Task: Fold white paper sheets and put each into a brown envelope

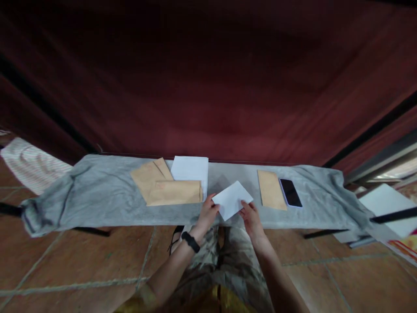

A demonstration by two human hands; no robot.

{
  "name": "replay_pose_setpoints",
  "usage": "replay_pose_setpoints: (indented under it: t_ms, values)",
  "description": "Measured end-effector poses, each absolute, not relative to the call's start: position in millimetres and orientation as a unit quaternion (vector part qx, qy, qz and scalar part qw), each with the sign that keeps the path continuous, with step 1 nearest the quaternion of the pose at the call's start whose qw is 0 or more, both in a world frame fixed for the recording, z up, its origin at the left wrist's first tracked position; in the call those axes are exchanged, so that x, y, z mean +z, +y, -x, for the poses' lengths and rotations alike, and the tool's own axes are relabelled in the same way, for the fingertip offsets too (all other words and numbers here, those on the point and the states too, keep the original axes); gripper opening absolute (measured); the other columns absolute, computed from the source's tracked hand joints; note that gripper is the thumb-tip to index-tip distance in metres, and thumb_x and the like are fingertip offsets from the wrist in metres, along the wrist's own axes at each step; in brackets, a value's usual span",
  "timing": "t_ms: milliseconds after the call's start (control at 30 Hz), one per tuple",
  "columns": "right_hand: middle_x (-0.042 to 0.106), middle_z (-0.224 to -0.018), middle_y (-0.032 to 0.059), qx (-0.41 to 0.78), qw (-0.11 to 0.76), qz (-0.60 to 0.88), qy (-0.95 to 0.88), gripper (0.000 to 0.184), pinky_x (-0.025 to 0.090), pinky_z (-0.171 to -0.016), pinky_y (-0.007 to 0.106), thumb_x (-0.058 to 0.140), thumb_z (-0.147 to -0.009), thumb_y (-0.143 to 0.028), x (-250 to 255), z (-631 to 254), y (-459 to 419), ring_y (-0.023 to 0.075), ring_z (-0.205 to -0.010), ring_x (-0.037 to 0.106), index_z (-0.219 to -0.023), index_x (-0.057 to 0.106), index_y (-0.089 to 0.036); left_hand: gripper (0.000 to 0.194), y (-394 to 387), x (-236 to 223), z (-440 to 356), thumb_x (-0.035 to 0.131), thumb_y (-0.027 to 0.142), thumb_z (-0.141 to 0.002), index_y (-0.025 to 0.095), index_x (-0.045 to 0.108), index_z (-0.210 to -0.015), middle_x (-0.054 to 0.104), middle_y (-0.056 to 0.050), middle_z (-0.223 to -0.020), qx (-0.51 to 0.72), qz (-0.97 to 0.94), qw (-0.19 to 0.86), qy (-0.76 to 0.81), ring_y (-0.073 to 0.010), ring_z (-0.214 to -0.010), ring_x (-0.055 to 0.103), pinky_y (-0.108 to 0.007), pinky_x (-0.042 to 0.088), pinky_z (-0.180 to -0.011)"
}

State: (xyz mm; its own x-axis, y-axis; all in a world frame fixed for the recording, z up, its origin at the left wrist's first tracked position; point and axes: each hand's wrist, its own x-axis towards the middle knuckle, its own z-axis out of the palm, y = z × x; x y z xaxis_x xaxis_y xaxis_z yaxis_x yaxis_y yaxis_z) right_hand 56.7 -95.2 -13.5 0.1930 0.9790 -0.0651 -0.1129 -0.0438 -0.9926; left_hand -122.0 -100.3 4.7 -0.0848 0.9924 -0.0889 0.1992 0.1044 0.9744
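Observation:
Between my two hands is a white sheet of paper [232, 199], tilted and held just above the near side of the cloth-covered bench; whether it is folded I cannot tell. My left hand [208, 213] pinches its left corner, and a dark band circles that wrist. On the opposite side, my right hand [250, 217] grips the lower right edge, thumb on top. Left of the paper lies a brown envelope [177, 193], partly over other brown envelopes [145, 176] and a stack of white paper [190, 167]. A single brown envelope [272, 190] rests to the right.
A phone [291, 192] with a dark screen lies beside the right envelope. Grey cloth [104, 191] drapes the narrow bench. Behind it hangs a dark red curtain [208, 108]. Black metal bars [394, 215] stick out at both ends, above a tiled floor [107, 261].

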Motion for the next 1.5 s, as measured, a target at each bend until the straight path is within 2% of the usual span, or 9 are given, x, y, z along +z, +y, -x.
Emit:
replay_pose_setpoints:
  t_ms: [167, 233, 300, 400, 500, 733, 967, 1067, 1500]
  values:
    - [0.069, -0.073, 0.0026, 0.406, 0.502, 0.617, -0.449, 0.059, 0.05, -0.054, 0.03, 0.064, -0.072, -0.059, -26, -92, -84, 0.0207, -0.064, 0.064, -0.114, 0.064, -0.017, 0.063, -87, 14, 129, 0.049, 0.005, -0.087, 0.025, 0.049, -0.147, 0.069, -0.01, -0.127, 0.351, -0.632, 0.329, 0.607, -0.0241, -0.116, 0.065, -0.041, 0.046, -0.107]
    - [0.065, -0.068, 0.0017, 0.36, 0.467, 0.64, -0.493, 0.058, 0.049, -0.056, 0.032, 0.063, -0.074, -0.055, -32, -96, -82, 0.0204, -0.061, 0.06, -0.115, 0.065, -0.014, 0.067, -87, 14, 122, 0.044, 0.001, -0.088, 0.027, 0.046, -0.15, 0.06, -0.011, -0.142, 0.308, -0.676, 0.275, 0.611, -0.0266, -0.134, 0.054, -0.047, 0.035, -0.117]
    - [0.066, -0.071, 0.004, 0.309, 0.432, 0.656, -0.536, 0.057, 0.05, -0.063, 0.035, 0.058, -0.078, -0.05, -37, -94, -83, 0.0215, -0.064, 0.06, -0.12, 0.063, -0.012, 0.066, -90, 8, 112, 0.044, 0.004, -0.091, 0.026, 0.041, -0.153, 0.044, -0.011, -0.158, 0.219, -0.761, 0.148, 0.592, -0.0288, -0.147, 0.037, -0.052, 0.023, -0.123]
    - [0.07, -0.085, 0.0107, 0.242, 0.381, 0.671, -0.588, 0.054, 0.051, -0.073, 0.039, 0.048, -0.087, -0.044, -41, -90, -86, 0.0245, -0.075, 0.064, -0.129, 0.06, -0.011, 0.055, -100, -8, 96, 0.051, 0.026, -0.098, 0.022, 0.042, -0.152, 0.029, -0.011, -0.166, 0.116, -0.849, -0.015, 0.515, -0.0309, -0.153, 0.023, -0.057, 0.015, -0.124]
    - [0.07, -0.105, 0.0165, 0.203, 0.339, 0.675, -0.623, 0.049, 0.051, -0.081, 0.04, 0.041, -0.092, -0.038, -43, -89, -90, 0.0267, -0.088, 0.065, -0.129, 0.06, -0.013, 0.056, -110, -25, 88, 0.051, 0.045, -0.1, 0.023, 0.045, -0.15, 0.034, -0.01, -0.164, 0.109, -0.872, -0.02, 0.477, -0.0289, -0.152, 0.027, -0.056, 0.016, -0.124]
    - [0.062, -0.127, 0.0198, 0.051, 0.27, 0.636, -0.721, 0.043, 0.047, -0.101, 0.048, 0.04, -0.1, -0.037, -45, -94, -89, 0.0304, -0.118, 0.058, -0.13, 0.062, -0.014, 0.062, -117, -41, 90, 0.046, 0.055, -0.101, 0.021, 0.042, -0.152, 0.035, -0.013, -0.163, 0.103, -0.892, -0.002, 0.441, -0.0283, -0.151, 0.031, -0.053, 0.017, -0.123]
    - [0.046, -0.155, 0.0165, 0.112, 0.213, 0.511, -0.825, 0.053, 0.034, -0.118, 0.048, 0.025, -0.106, -0.039, -52, -73, -80, 0.0259, -0.145, 0.039, -0.145, 0.052, -0.013, 0.058, -112, -48, 88, 0.054, 0.053, -0.096, 0.014, 0.058, -0.139, 0.056, -0.017, -0.146, 0.081, -0.898, 0.006, 0.432, -0.0305, -0.146, 0.038, -0.052, 0.014, -0.124]
    - [0.042, -0.159, 0.0136, 0.099, 0.183, 0.513, -0.833, 0.055, 0.029, -0.12, 0.049, 0.022, -0.107, -0.038, -57, -71, -81, 0.0251, -0.149, 0.032, -0.149, 0.048, -0.016, 0.059, -112, -48, 87, 0.053, 0.052, -0.097, 0.013, 0.055, -0.141, 0.057, -0.016, -0.145, 0.084, -0.9, 0.003, 0.428, -0.0307, -0.147, 0.038, -0.05, 0.013, -0.125]
    - [0.037, -0.162, 0.0142, 0.046, 0.164, 0.538, -0.825, 0.059, 0.027, -0.121, 0.048, 0.021, -0.107, -0.042, -63, -90, -78, 0.0252, -0.151, 0.029, -0.155, 0.039, -0.014, 0.061, -115, -46, 93, 0.065, 0.045, -0.092, 0.014, 0.05, -0.143, 0.045, -0.017, -0.156, 0.073, -0.909, -0.004, 0.41, -0.0301, -0.148, 0.035, -0.051, 0.015, -0.125]
